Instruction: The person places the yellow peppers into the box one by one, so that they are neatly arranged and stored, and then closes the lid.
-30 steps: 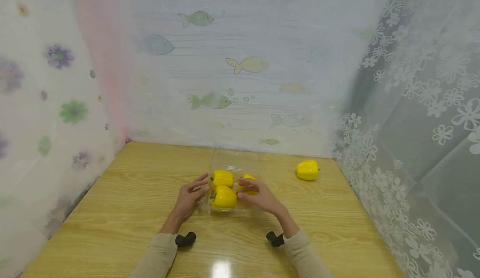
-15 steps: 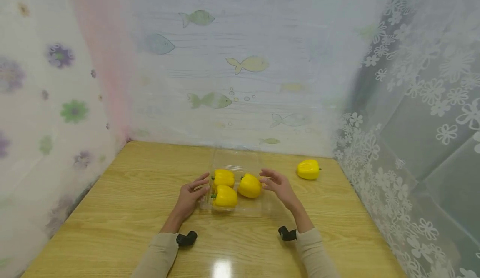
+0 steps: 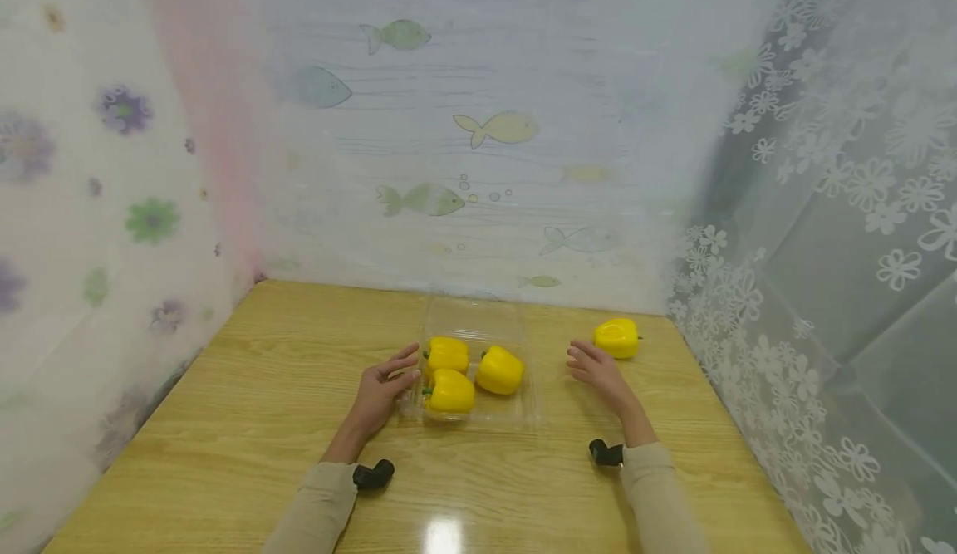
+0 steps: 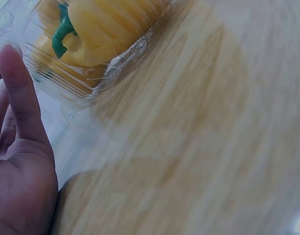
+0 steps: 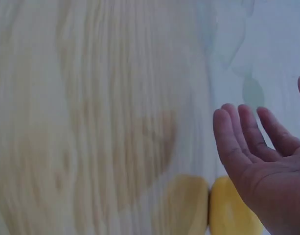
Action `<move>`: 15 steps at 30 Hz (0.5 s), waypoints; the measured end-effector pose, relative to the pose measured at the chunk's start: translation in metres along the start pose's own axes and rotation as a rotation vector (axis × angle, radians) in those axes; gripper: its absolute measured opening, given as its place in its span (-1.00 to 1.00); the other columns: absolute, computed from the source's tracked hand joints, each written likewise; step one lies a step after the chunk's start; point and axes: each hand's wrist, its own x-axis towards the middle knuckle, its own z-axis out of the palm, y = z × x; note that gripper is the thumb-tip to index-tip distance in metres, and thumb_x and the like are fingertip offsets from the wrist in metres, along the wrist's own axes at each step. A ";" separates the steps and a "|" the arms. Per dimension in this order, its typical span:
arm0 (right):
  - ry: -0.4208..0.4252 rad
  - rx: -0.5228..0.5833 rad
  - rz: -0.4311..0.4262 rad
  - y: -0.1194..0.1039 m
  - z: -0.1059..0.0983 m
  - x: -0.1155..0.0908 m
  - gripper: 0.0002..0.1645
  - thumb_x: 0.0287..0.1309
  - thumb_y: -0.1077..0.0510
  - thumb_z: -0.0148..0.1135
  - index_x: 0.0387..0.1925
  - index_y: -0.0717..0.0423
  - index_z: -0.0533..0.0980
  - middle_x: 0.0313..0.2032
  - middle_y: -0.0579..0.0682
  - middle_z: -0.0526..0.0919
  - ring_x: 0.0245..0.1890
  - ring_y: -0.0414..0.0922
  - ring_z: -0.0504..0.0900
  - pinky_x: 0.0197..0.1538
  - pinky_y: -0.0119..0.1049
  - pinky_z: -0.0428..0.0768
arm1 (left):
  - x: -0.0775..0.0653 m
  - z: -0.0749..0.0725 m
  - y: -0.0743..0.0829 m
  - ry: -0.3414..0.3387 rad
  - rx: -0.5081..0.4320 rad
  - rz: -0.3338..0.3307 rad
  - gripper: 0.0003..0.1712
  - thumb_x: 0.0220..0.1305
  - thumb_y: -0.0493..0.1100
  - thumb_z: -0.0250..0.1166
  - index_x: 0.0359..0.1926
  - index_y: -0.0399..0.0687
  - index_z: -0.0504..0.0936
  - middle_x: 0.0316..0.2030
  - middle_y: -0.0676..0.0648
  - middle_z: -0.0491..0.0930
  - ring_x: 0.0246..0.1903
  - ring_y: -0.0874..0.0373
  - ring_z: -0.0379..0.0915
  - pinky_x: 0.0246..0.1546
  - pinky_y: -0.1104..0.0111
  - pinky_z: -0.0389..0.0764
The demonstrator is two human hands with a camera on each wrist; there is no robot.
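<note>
A: ok so where's everything sitting?

B: Three glossy yellow bell peppers [image 3: 500,370] are in a clear plastic clamshell box [image 3: 508,411], middle of the wood-grain table [image 3: 247,421]. Two are on the box's left side, one nearer than the other, and one's on the right. A fourth yellow bell pepper [image 3: 619,339] lies on the table, far right, stem pointing right.

A: and the hands?

B: Left hand [image 3: 377,392] is at the box's left side, fingers loosely extended. Can't tell if it's actually touching tbh. Right hand [image 3: 604,374] is just left of that fourth one, slightly nearer, fingers relaxed with a soft bend.
</note>
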 end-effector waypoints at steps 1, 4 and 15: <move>0.000 -0.007 0.020 0.002 -0.004 0.000 -0.24 0.63 -0.01 -0.11 0.53 0.44 0.02 0.45 0.49 0.17 0.42 0.36 0.26 0.36 0.01 0.46 | 0.000 0.000 0.000 -0.001 -0.006 -0.002 -0.50 0.39 -0.35 0.30 0.26 -0.57 0.48 0.50 -0.26 0.25 -0.28 0.33 0.57 -0.50 0.54 0.54; 0.024 -0.010 0.063 0.007 -0.014 0.001 -0.24 0.63 0.02 -0.13 0.53 0.48 -0.03 0.45 0.52 0.14 0.42 0.38 0.25 0.37 -0.01 0.45 | 0.000 0.000 0.000 -0.002 -0.009 -0.002 -0.50 0.38 -0.36 0.30 0.25 -0.58 0.47 0.50 -0.27 0.24 -0.25 0.33 0.59 -0.51 0.54 0.54; 0.239 0.078 0.185 0.013 -0.035 0.001 -0.23 0.61 0.06 -0.10 0.48 0.59 -0.01 0.43 0.56 0.13 0.15 0.00 0.57 0.09 -0.39 0.63 | -0.001 0.000 -0.001 0.002 -0.012 -0.005 -0.49 0.38 -0.34 0.32 0.26 -0.55 0.49 0.50 -0.23 0.25 -0.22 0.32 0.60 -0.50 0.53 0.54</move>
